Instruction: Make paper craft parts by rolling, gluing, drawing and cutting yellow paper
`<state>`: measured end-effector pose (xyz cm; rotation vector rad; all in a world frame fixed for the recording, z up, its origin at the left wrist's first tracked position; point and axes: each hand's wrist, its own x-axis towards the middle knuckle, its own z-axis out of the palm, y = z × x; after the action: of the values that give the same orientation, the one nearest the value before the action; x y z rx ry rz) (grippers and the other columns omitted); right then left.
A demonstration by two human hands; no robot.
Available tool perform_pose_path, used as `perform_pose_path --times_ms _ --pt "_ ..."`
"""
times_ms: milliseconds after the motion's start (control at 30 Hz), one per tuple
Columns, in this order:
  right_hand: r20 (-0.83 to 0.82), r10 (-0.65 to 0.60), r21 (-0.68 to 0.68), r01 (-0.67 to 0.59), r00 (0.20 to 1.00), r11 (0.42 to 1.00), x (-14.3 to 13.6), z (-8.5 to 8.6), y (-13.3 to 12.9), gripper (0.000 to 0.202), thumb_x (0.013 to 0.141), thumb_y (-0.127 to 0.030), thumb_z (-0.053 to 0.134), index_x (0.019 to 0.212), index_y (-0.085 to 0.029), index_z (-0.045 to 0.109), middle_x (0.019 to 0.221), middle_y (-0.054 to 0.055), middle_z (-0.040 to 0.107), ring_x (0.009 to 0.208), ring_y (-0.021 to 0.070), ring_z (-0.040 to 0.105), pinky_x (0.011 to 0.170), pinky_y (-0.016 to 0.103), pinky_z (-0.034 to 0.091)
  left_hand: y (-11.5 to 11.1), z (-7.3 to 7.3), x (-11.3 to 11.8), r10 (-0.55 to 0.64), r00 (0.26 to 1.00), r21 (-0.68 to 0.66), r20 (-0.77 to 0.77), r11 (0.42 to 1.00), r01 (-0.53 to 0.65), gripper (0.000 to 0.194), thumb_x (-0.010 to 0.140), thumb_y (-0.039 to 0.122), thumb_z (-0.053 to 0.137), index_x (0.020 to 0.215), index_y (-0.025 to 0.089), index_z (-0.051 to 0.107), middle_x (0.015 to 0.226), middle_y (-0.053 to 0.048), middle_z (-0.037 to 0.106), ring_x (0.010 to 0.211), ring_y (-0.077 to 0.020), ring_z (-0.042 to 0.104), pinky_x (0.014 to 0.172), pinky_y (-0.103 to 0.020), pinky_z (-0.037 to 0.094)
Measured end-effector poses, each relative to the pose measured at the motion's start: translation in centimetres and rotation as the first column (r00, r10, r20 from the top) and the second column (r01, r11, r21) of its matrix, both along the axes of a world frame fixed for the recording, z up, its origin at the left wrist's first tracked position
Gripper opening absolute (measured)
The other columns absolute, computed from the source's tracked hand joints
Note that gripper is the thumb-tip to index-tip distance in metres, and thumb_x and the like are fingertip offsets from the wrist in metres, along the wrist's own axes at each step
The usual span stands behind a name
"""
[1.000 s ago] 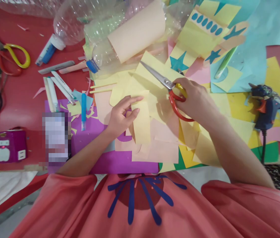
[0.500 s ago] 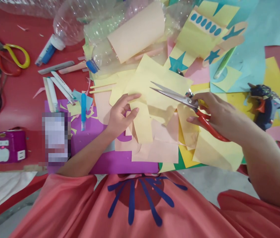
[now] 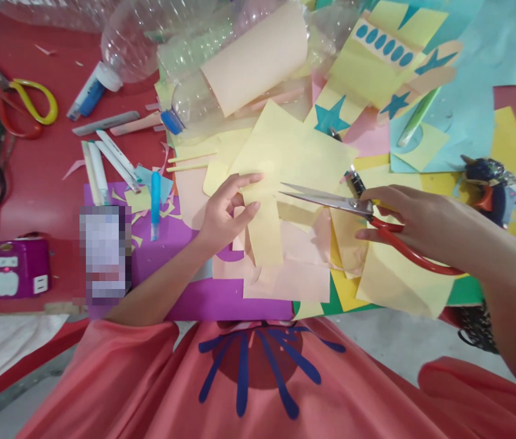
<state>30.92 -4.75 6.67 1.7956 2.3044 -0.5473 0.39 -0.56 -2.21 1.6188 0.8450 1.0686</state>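
Note:
My left hand (image 3: pixel 228 210) holds the left edge of a cut sheet of pale yellow paper (image 3: pixel 301 143). Its index finger and thumb show on top; the other fingers curl at the edge, partly hidden. A strip of this sheet hangs toward me over pale pink paper (image 3: pixel 294 281). In my right hand (image 3: pixel 415 222) is a pair of scissors (image 3: pixel 326 200) with red and yellow handles. The blades are slightly parted, point left, and lie over the sheet's lower part. A dark pen (image 3: pixel 356 181) lies just behind the scissors' pivot.
Clear plastic bottles (image 3: pixel 134 42) and a rolled pink paper tube (image 3: pixel 258 58) lie at the back. Other scissors (image 3: pixel 33 100), markers (image 3: pixel 114 160), a phone (image 3: pixel 105 253) and a purple box (image 3: pixel 21 268) are on the left. A tape dispenser (image 3: pixel 495 189) sits at right.
My right hand has moved right and slightly down with the scissors, and the blades have come closer together. The left hand has stayed nearly still on the paper.

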Motion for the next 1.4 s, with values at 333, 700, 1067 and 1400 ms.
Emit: perform_pose_path --times_ms 333,700,1067,1400 --pt "-0.025 0.031 -0.094 -0.033 0.999 0.995 -0.2 0.1 0.2 0.075 0.084 -0.08 0.027 0.12 -0.022 0.06 0.101 0.016 0.071 0.076 0.0304 0.069 0.059 0.038 0.049 -0.2 0.4 -0.1 -0.019 0.998 0.056 -0.062 0.998 0.023 0.039 0.09 0.035 0.061 0.128 0.027 0.057 0.123 -0.006 0.06 0.107 -0.0161 0.065 0.076 -0.021 0.058" --pt "-0.062 0.148 -0.038 -0.15 0.987 0.988 -1.1 0.0 0.9 0.043 0.087 -0.056 0.053 0.114 -0.024 0.063 0.095 0.011 0.072 0.074 0.0277 0.069 0.055 0.033 0.045 -0.4 0.8 0.2 -0.142 0.99 0.063 -0.02 0.988 0.143 0.039 0.089 0.027 0.063 0.128 0.028 0.059 0.111 -0.004 0.061 0.098 -0.0128 0.064 0.073 -0.018 0.058" --pt "-0.081 0.152 -0.023 -0.154 0.985 0.988 -1.2 0.0 1.3 0.057 0.084 -0.073 0.043 0.11 -0.026 0.063 0.091 0.009 0.072 0.071 0.0271 0.067 0.055 0.032 0.044 -0.4 0.8 0.1 -0.186 0.981 0.018 -0.051 0.982 0.187 0.04 0.09 0.037 0.062 0.128 0.027 0.059 0.111 -0.006 0.062 0.096 -0.0137 0.064 0.073 -0.022 0.06" --pt "-0.093 0.155 -0.038 -0.159 0.984 0.987 -1.5 0.3 1.4 0.053 0.086 -0.066 0.047 0.113 -0.025 0.065 0.089 0.011 0.073 0.069 0.0264 0.067 0.054 0.033 0.043 -0.4 0.9 0.2 -0.19 0.982 0.014 -0.015 0.982 0.19 0.038 0.09 0.032 0.062 0.127 0.027 0.06 0.112 -0.005 0.063 0.097 -0.0123 0.064 0.076 -0.019 0.059"
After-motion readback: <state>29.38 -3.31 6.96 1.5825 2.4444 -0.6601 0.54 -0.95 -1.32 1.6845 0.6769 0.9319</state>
